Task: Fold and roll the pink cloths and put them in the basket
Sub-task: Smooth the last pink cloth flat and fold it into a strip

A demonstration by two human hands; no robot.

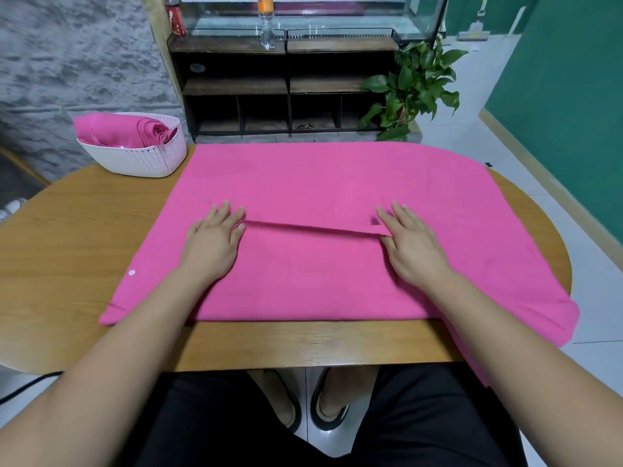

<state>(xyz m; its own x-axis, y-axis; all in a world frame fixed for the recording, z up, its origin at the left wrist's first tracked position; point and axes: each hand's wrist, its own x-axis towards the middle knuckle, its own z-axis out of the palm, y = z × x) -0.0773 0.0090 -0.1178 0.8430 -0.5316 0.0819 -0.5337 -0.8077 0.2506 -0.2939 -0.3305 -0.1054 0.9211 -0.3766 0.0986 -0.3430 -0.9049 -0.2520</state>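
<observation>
A: Surface first. What are you sitting at?

B: Your wooden table (84, 237) has an oval top with light grain and a smooth finish, and its near edge is straight. Behind it you have a rough grey wall, a dark shelf unit (286, 85) with bottles on top, a potted plant (414, 85), a green wall at the right and a white tiled floor.

A: And the cloth?

B: A big pink cloth (337, 183) lies flat across the middle of your table. It's soft and matte. Its right end hangs over the table's right edge and its near edge runs close along the near edge.

A: Your hands?

B: Both are palm down on the cloth. Your left hand (212, 237) and right hand (413, 244) each pinch the folded edge between thumb and fingers, other fingers spread, so the fold runs taut between them.

A: Basket?

B: The white perforated plastic basket (141, 156) sits at the table's far left edge, just beside the cloth's far left corner. There are rolled pink cloths (135, 131) inside.
</observation>
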